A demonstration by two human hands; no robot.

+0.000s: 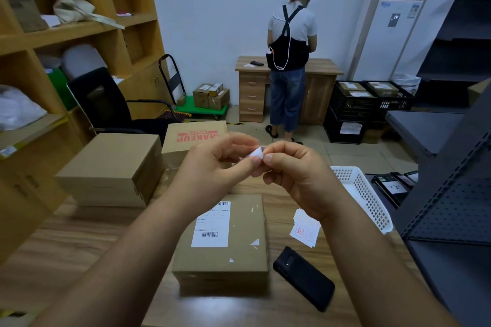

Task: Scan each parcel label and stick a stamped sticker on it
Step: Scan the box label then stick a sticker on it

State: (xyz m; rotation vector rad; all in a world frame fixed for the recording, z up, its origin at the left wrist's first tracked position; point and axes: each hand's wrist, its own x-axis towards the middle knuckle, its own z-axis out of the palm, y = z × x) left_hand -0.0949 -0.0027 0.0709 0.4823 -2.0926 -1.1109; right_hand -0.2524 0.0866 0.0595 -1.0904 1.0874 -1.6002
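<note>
A flat cardboard parcel [233, 241] lies on the wooden table in front of me, its white barcode label [211, 224] facing up. Above it, my left hand [212, 167] and my right hand [295, 175] meet, both pinching a small white sticker [257, 153] between thumbs and fingertips, its corner curled. To the right of the parcel sits a small pile of white stickers with red stamps [305, 229]. A black handheld scanner [304, 277] lies on the table at the parcel's right front corner.
A stack of cardboard boxes [111, 167] and a box printed MAKEUP [195, 137] stand at the table's far side. A white plastic basket [364, 194] sits at the right, by dark metal shelving [451, 194]. A person [289, 66] stands at a far desk, back turned.
</note>
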